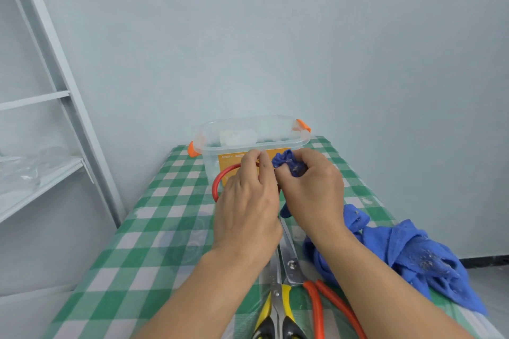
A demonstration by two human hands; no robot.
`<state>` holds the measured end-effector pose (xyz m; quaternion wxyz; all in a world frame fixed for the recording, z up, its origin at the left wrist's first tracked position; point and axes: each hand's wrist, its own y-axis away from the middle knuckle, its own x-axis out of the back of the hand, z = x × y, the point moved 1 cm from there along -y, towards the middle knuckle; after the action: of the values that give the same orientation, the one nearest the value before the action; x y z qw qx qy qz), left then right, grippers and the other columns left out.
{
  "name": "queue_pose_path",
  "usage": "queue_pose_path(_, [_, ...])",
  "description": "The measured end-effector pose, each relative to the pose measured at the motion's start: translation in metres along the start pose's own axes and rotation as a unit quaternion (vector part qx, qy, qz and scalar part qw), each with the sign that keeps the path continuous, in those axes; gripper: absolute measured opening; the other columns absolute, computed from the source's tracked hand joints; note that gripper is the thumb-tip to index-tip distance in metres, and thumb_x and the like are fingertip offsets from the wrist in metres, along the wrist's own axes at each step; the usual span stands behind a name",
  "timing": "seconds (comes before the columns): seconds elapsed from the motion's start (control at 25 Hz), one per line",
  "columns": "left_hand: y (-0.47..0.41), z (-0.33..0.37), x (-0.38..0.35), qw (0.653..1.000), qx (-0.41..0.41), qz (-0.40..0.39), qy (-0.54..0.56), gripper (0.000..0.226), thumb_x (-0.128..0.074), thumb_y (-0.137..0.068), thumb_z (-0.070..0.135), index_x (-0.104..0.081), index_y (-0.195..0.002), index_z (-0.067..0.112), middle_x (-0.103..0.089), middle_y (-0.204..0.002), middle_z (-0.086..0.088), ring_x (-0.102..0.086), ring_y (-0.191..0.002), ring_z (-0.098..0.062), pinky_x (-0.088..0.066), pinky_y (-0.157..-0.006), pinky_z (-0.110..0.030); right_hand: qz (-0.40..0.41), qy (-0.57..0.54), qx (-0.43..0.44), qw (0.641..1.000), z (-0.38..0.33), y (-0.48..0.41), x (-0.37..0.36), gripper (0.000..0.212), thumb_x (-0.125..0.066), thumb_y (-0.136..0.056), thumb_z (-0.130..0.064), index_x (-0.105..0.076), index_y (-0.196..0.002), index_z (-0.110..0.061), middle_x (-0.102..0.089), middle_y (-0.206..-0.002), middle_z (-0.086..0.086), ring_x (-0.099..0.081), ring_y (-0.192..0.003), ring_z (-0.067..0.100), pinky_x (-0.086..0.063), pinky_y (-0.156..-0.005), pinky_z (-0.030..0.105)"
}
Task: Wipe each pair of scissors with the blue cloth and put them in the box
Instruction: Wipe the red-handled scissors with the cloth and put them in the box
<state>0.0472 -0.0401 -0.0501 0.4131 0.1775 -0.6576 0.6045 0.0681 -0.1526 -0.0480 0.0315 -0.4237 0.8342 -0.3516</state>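
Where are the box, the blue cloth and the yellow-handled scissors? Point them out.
box (212, 159), head view, clear left wall.
blue cloth (413, 250), head view, bunched part on the table.
yellow-handled scissors (276, 293), head view, pivot screw.

Before the box (275, 143): my left grip (248, 201) on red-handled scissors (220, 177), my right grip (314, 190) bunching blue cloth (407, 248) against them.

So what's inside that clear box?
Only a pale whitish blur shows through the box wall. Its lower part is hidden by the orange label, the left hand gripping scissors and the right hand gripping the cloth.
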Motion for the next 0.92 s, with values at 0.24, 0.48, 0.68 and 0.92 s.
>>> queue_pose_path(0.24, [-0.006, -0.007, 0.005, 0.999, 0.017, -0.015, 0.037, 0.075, -0.084, -0.074, 0.015, -0.043, -0.137, 0.009, -0.044, -0.132, -0.004, -0.061, -0.103, -0.022, -0.053, -0.081, -0.029, 0.067, -0.139, -0.095, 0.984, 0.007, -0.015, 0.027, 0.016, -0.060, -0.091, -0.012, -0.055, -0.077, -0.016, -0.049, -0.047, -0.014, -0.051, -0.037, 0.006, -0.038, -0.055, 0.030])
queue_pose_path(0.48, [-0.010, -0.012, 0.004, 0.992, 0.048, -0.021, 0.116, 0.065, -0.076, -0.080, 0.021, -0.040, -0.133, 0.018, -0.035, -0.130, 0.006, -0.053, -0.111, -0.014, -0.037, -0.077, -0.017, 0.017, -0.217, -0.044, 0.975, 0.008, -0.012, 0.025, 0.015, -0.060, -0.091, -0.007, -0.062, -0.082, -0.019, -0.060, -0.066, -0.001, -0.061, -0.056, 0.019, -0.047, -0.055, 0.030])
queue_pose_path(0.68, [-0.006, -0.016, 0.000, 0.981, 0.066, -0.051, 0.176, 0.059, -0.075, -0.074, 0.016, -0.047, -0.125, 0.021, -0.037, -0.123, 0.011, -0.061, -0.106, -0.013, -0.053, -0.085, -0.030, 0.021, -0.116, -0.017, 0.993, 0.021, -0.017, 0.014, 0.024, -0.061, -0.089, -0.015, -0.065, -0.078, -0.036, -0.064, -0.074, -0.009, -0.065, -0.069, 0.010, -0.049, -0.071, 0.033])
queue_pose_path(0.92, [-0.007, -0.022, -0.002, 0.977, 0.060, -0.047, 0.200, 0.065, -0.077, -0.076, 0.017, -0.046, -0.133, 0.022, -0.037, -0.127, 0.013, -0.056, -0.114, -0.008, -0.051, -0.090, -0.026, 0.089, -0.153, -0.165, 0.970, 0.052, -0.036, 0.026, 0.015, -0.061, -0.093, -0.016, -0.058, -0.084, -0.005, -0.053, -0.067, -0.001, -0.048, -0.063, 0.017, -0.044, -0.064, 0.036])
